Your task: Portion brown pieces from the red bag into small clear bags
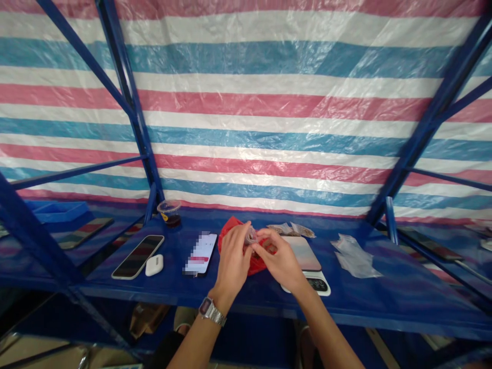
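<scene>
left hand (pixel 231 265) and right hand (pixel 279 258) pinch a small clear plastic piece (pixel 251 236) between their fingertips, just over a red plastic bag (pixel 227 238) on the blue shelf (pixel 384 292).

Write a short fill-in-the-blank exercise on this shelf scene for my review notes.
The silver wristwatch is on the person's ____ wrist. The right hand reaches over a crumpled ____ plastic bag. The white earbuds case lies to the ____ of the dark-screened smartphone in this view. The clear plastic cup holds a ____ liquid.

Missing words: left; red; right; dark.
</scene>
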The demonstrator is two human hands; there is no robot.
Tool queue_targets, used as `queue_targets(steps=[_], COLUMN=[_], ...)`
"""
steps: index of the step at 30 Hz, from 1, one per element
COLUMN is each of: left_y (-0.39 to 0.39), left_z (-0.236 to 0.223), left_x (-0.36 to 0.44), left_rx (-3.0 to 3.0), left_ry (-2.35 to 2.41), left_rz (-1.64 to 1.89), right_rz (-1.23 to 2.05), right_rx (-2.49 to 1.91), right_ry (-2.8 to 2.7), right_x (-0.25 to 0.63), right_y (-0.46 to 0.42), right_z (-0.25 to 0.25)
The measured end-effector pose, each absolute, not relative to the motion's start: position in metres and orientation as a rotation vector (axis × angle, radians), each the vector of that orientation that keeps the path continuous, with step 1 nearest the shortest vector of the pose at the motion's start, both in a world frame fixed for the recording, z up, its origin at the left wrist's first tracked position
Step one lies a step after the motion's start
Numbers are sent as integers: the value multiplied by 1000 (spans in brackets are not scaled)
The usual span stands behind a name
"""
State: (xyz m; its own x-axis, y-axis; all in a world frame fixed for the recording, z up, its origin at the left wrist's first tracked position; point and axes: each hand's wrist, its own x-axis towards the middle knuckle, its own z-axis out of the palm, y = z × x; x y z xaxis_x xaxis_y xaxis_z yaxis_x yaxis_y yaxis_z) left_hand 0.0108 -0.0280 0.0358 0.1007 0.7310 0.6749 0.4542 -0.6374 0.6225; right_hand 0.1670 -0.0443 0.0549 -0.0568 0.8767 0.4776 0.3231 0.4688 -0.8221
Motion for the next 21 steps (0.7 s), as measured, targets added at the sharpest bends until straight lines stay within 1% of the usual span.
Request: queue_targets(steps=[3, 7, 10, 13, 18, 21], left_y=[-31, -30, -29, -29, -30, -33], left_z=[34, 29, 25, 21, 17, 19], left_x=[16, 25, 33, 42, 58, 65], left_rx=[2262, 2319, 2290, 2185, 1917, 1997], left_ry=[1180, 1187, 1150, 1068, 1071, 1058], left_rz=[1485, 1438, 1393, 1386, 1418, 1366], right_rz=[449, 212, 243, 335, 485, 405], right_rx=[-1108, -1281, -1320, -1246, -1136, -1207], right_ry=[-1760, -1949, -1942, -1882, -1729, -1588], right_x=[174, 192, 203, 209, 222, 244], right_y=[-50, -58, -58, -57, -61, -59], right_z=[58, 65, 63, 60, 68, 67])
